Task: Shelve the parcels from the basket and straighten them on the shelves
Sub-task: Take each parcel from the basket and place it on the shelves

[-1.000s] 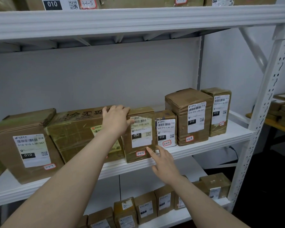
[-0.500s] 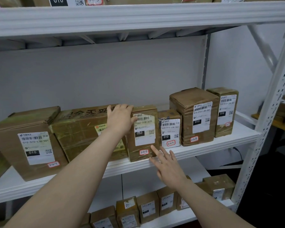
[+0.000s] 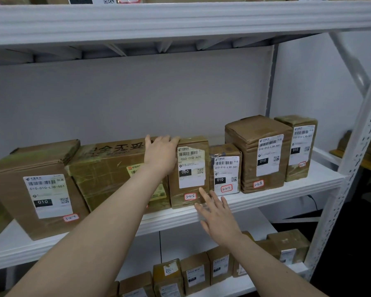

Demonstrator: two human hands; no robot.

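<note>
Middle shelf (image 3: 287, 189), white steel, carries the whole row. The wide box (image 3: 107, 174) looks bulky and slick with tape, one to take by both ends. Touching its right side, the parcel (image 3: 191, 168) marked 060 stands upright near the front edge. It looks like stiff cardboard under glossy wrap, probably light, and best squared with flat palms on its sides.

The left hand (image 3: 161, 155) lies over the top where box and parcel meet, fingers together and bent over the edge. Whether they grip, can't tell. The right hand (image 3: 217, 215) is flat, fingers spread, tips on the parcel's lower right corner.

Count: six packages in plain view on this shelf, wide box included, and two hands on the job.
</note>
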